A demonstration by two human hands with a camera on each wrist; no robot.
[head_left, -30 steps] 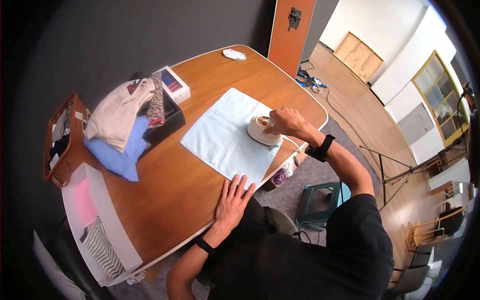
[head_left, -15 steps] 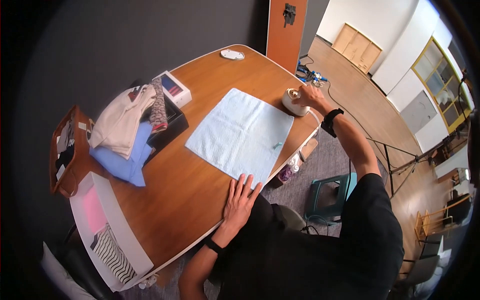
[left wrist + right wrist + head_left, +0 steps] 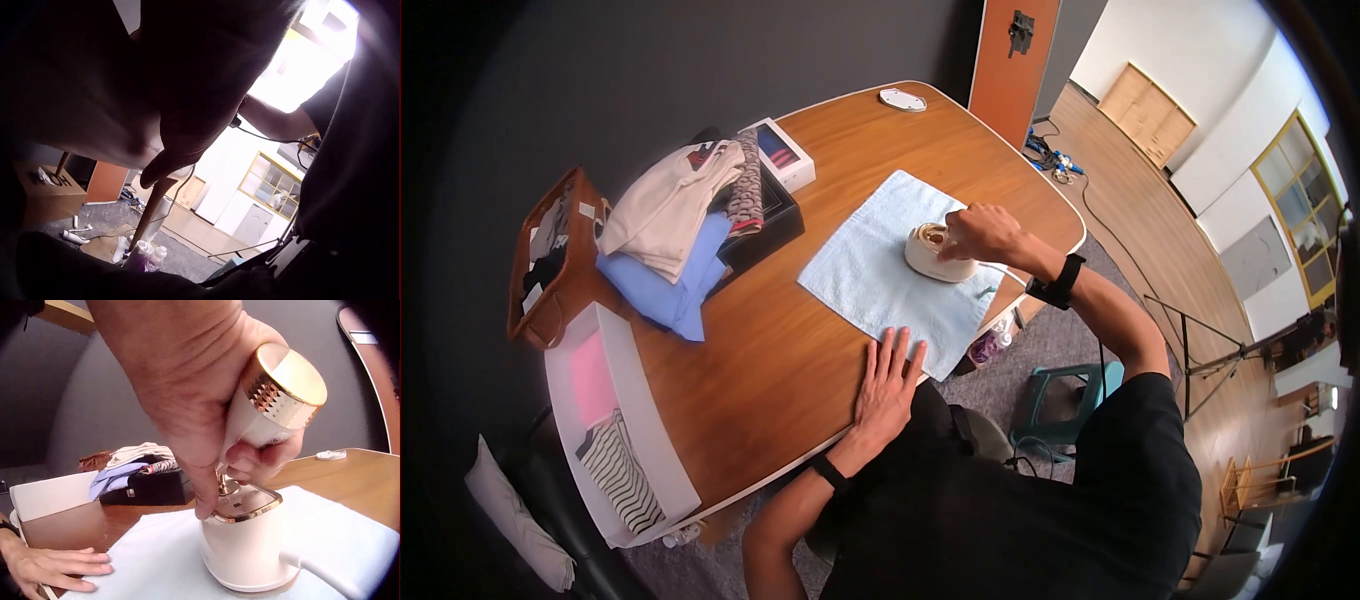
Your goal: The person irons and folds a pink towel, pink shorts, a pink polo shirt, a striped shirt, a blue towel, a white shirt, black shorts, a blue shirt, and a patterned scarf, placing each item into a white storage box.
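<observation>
My right hand (image 3: 988, 232) grips the handle of a small white iron (image 3: 938, 265) with gold trim. Its base sits on a pale blue towel (image 3: 865, 255) spread flat on the wooden table. In the right wrist view, my fingers curl round the handle below its gold cap (image 3: 292, 378), and a white cord (image 3: 325, 578) leaves the iron's body. My left hand (image 3: 887, 392) lies with straight fingers at the table's near edge, fingertips at the towel's near corner. The left wrist view is mostly dark, with the underside of the table and that hand's thumb.
Folded clothes (image 3: 675, 205) lie piled on a black box (image 3: 770, 225), beside a white box (image 3: 792, 165). A brown basket (image 3: 585, 265) and a white tray (image 3: 645, 420) with striped cloth stand at the left. A white holder (image 3: 902, 100) lies at the far edge; a teal stool (image 3: 1030, 405) stands below.
Half a second ago the right hand had the iron beyond the towel's right edge; now it is back on the towel. The left hand has stayed near the same corner.
</observation>
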